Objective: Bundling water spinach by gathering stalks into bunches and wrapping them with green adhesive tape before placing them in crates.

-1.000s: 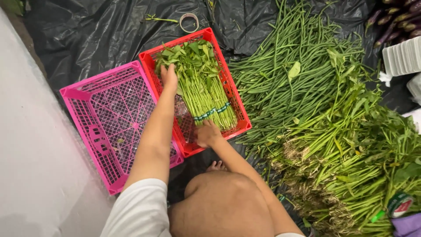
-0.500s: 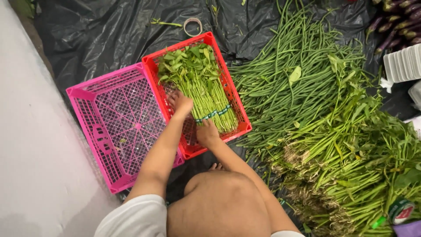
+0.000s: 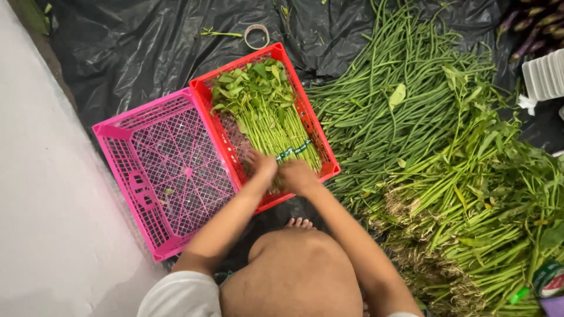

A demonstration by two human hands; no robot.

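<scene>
While both hands, left hand (image 3: 261, 165) and right hand (image 3: 298, 176), clasp its stems, the greens bundle (image 3: 264, 111) lies ahead.

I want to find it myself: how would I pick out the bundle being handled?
Find the two crates on the black sheet. The bundle of leafy greens lies in the red crate, not the pink crate. Unlike the loose heaps alongside, a green band ties it.

The stem ends of the leafy bundle (image 3: 267, 114) are covered by the 2 hands, so the grip of the left hand (image 3: 261, 164) and the right hand (image 3: 296, 176) cannot be made out. The near corner of the red crate (image 3: 317, 141) is masked by the forearms. The white stack (image 3: 543, 76) and the purple vegetables (image 3: 531, 20) are cut off by the frame's edge.
</scene>
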